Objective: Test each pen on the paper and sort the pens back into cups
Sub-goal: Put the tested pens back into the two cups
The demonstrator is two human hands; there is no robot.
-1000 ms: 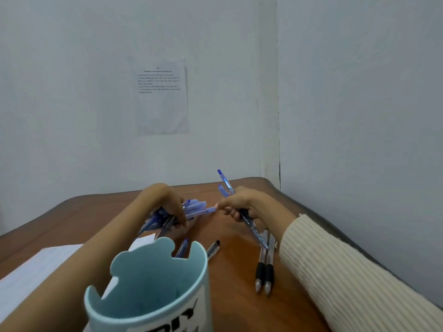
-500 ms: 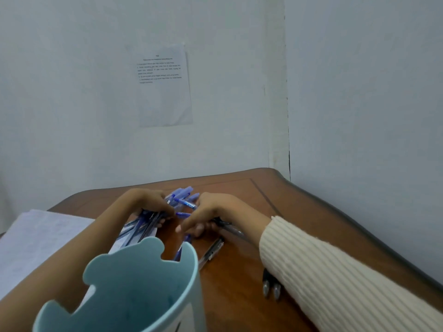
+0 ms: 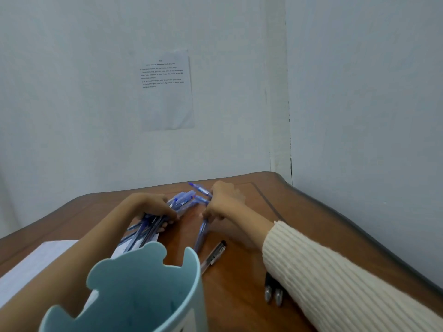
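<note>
My left hand grips a bundle of blue pens lying low over the brown table. Just right of it, my right hand has its fingers curled round blue pens whose ends stick out past the knuckles. One blue pen runs from under that hand toward me. A light blue cup stands close in front of me with nothing visible inside. White lined paper lies at the left, partly hidden by my left forearm.
A clear pen with a black end lies right of the cup. Two pens with silver tips poke out from under my right sleeve. White walls meet in a corner behind the table, and a printed sheet is stuck to the far wall.
Both hands came down to the table and shifted left in view. My right hand's raised pens now lie low beside the left hand's bundle. My view tilted, bringing the cup closer.
</note>
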